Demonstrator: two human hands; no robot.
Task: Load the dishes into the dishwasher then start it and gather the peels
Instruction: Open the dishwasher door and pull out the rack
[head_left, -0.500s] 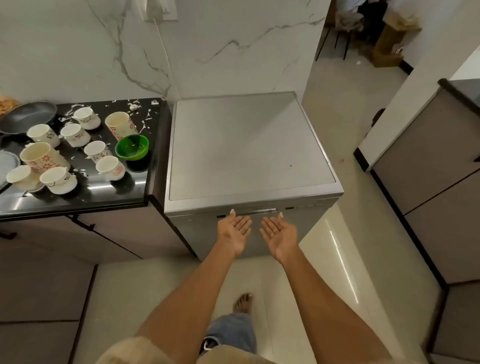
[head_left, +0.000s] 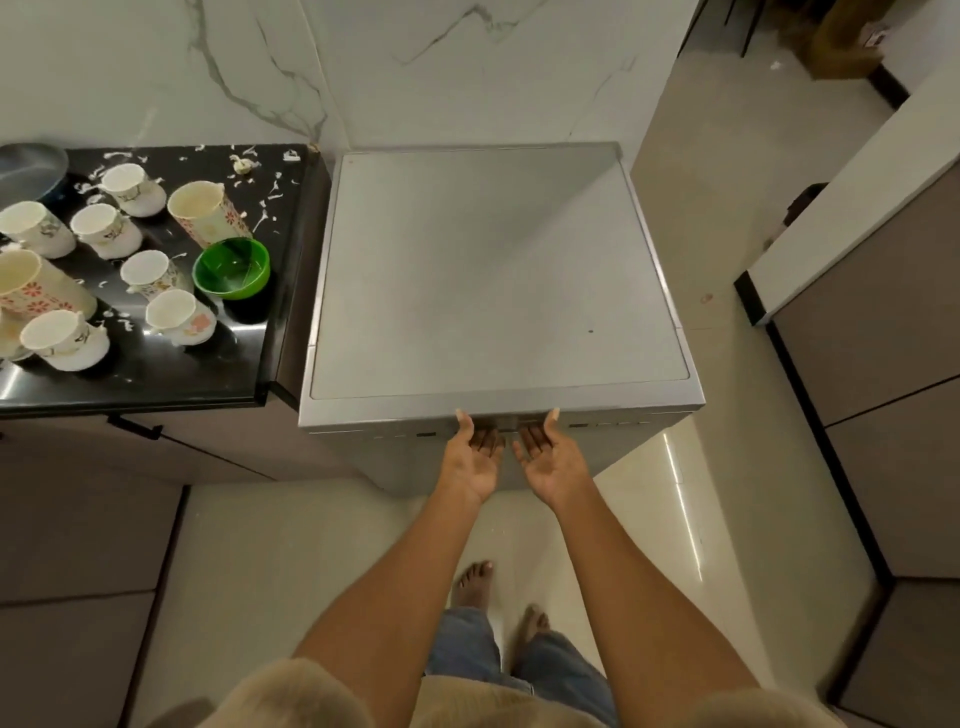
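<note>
Palms up under the dishwasher (head_left: 498, 270) front lip: left hand (head_left: 474, 457) and right hand (head_left: 551, 457) side by side, fingertips hooked into the handle recess; door shut; crosswise handle equally near both.

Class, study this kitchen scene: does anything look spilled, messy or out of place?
Yes. Pale peel scraps lie scattered across the black counter, among the cups and beside the green bowl, thickest towards the wall. Nothing looks tipped over or broken.
</note>
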